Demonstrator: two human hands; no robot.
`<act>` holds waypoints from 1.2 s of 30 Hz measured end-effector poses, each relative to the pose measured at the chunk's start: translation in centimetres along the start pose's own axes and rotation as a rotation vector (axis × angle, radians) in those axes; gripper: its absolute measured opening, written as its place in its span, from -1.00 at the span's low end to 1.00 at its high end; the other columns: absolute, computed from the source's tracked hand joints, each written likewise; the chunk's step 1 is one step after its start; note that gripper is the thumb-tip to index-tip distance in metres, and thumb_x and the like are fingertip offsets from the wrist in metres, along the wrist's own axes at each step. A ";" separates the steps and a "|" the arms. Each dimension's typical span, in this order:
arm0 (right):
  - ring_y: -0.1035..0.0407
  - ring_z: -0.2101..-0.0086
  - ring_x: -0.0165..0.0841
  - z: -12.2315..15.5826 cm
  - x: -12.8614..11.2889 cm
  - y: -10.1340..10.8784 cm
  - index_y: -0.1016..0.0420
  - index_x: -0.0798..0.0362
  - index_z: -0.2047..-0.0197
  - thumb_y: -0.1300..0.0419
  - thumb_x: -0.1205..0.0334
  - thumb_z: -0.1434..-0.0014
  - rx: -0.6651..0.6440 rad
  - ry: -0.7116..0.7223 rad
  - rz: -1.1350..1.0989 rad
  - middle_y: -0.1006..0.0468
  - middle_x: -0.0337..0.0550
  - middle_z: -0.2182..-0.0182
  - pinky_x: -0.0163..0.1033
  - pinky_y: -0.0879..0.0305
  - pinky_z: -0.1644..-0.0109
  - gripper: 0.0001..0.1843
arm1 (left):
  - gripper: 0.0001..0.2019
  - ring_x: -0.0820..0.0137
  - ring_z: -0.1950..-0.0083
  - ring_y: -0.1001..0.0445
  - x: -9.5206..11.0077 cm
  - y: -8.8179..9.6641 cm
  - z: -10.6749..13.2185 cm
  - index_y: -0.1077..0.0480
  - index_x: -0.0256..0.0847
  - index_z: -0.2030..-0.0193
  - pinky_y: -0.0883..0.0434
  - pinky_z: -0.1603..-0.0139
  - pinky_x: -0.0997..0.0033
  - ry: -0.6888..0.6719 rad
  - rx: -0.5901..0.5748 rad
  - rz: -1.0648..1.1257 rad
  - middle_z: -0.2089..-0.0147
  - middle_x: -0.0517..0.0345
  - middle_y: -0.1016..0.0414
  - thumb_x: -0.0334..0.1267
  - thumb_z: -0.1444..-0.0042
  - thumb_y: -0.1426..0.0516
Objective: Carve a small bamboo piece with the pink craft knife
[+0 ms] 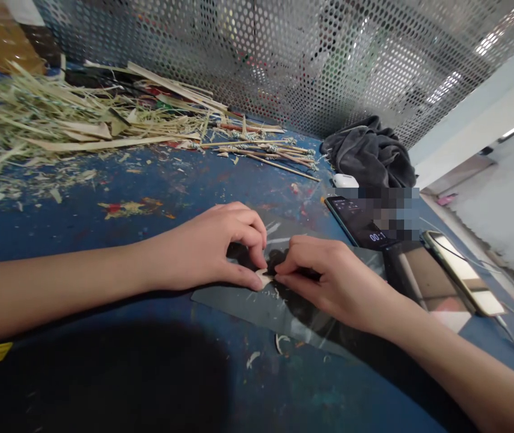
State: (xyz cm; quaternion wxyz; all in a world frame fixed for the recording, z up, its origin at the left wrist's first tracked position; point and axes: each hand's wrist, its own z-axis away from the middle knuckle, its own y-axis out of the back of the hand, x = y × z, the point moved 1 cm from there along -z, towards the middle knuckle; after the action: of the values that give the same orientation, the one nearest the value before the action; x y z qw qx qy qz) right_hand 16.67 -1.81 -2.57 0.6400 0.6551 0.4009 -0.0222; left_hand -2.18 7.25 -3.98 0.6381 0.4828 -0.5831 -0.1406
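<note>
My left hand rests low over a dark, clear-looking sheet, its thumb and forefinger closed on a small pale piece, which looks like a bit of thin wood or plant strip. Opposite it, my right hand is pinched at the right end of the same piece, fingertips almost meeting those of the left. Most of the piece is hidden by the fingers, so its full shape cannot be made out. Tiny pale crumbs lie below the fingertips, and curled shavings are on the blue table nearer me.
A heap of pale strips covers the back left. Thin sticks with wrapped ends lie behind my hands. To the right are a dark cloth, a white case, a phone with a timer and another phone with a cable.
</note>
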 end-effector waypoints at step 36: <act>-0.41 0.26 -0.34 0.8 -0.5 0.2 -0.51 -0.01 0.18 -0.13 0.13 -0.32 0.086 0.102 0.645 -0.54 -0.21 0.30 -0.26 -0.24 0.23 -0.82 | -0.75 0.35 0.13 -0.47 1.6 1.4 0.5 -0.52 -0.10 0.24 -0.33 0.03 0.38 -0.076 0.106 -0.175 0.22 0.18 -0.57 -0.03 -0.24 -0.10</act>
State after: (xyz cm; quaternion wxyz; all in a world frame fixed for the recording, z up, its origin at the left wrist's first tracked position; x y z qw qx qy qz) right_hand 16.85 -2.75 -2.23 0.5649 0.7750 0.2030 0.1974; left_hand -2.70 6.54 -1.95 0.5746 0.5591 -0.5690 -0.1830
